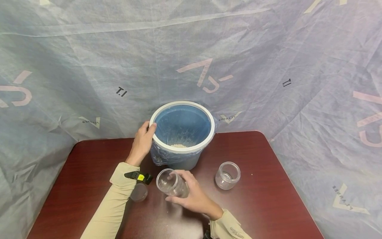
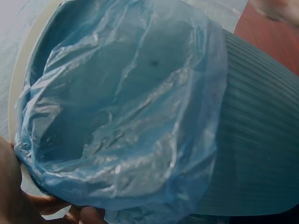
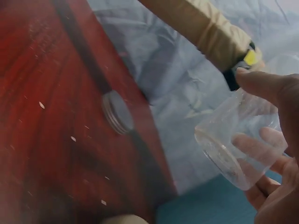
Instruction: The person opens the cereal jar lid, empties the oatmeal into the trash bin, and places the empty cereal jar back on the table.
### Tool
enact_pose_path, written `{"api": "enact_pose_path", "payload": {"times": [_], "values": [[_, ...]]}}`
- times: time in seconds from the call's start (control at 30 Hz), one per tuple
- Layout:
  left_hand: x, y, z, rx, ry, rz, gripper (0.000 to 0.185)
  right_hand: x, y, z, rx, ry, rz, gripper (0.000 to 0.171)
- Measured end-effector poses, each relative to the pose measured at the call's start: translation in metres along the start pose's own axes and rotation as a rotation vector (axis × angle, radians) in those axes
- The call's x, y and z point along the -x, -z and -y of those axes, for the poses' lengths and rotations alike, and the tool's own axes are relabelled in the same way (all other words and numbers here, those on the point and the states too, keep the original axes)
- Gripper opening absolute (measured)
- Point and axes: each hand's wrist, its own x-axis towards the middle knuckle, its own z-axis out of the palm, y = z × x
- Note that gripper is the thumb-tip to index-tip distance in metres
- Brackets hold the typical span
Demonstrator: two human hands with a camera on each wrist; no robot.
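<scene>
My left hand (image 1: pixel 143 142) grips the white rim at the left side of a trash bin (image 1: pixel 185 162), fingers curled over the edge. The bin leans towards me, lined with a thin bluish plastic bag (image 2: pixel 126 126). Pale grains (image 1: pixel 179 145) lie at its bottom. In front of the bin, my right hand (image 1: pixel 194 194) holds a clear jar (image 1: pixel 173 184) around its side, thumb and fingers on opposite sides. The jar is tilted, its mouth turned to the left, and it looks empty. Through its wall, in the right wrist view, my fingers (image 3: pixel 261 149) show.
A second clear jar (image 1: pixel 227 176) stands upright on the dark red table (image 1: pixel 253 212), right of the bin. A round clear lid (image 1: pixel 139 192) lies beneath my left forearm. Small pale flakes (image 3: pixel 73 139) are scattered on the tabletop. Fabric walls (image 1: pixel 119 59) surround the table's back and sides.
</scene>
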Motion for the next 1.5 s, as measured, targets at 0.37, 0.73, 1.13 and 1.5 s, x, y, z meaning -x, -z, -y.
{"api": "enact_pose_path", "payload": {"times": [0.37, 0.73, 1.13, 1.5], "values": [[-0.001, -0.001, 0.0, 0.008, -0.007, 0.005, 0.06, -0.007, -0.021, -0.013, -0.043, 0.025, 0.101, 0.075], [-0.001, 0.0, 0.001, 0.013, -0.003, 0.008, 0.06, -0.02, -0.035, -0.023, 0.074, 0.037, 0.114, 0.078], [-0.001, -0.001, 0.0, 0.02, -0.011, 0.0, 0.059, -0.027, -0.041, -0.032, 0.105, 0.023, 0.13, 0.078], [0.0, -0.001, 0.001, 0.026, -0.01, 0.011, 0.062, -0.029, -0.044, -0.038, 0.112, -0.006, 0.148, 0.077]]}}
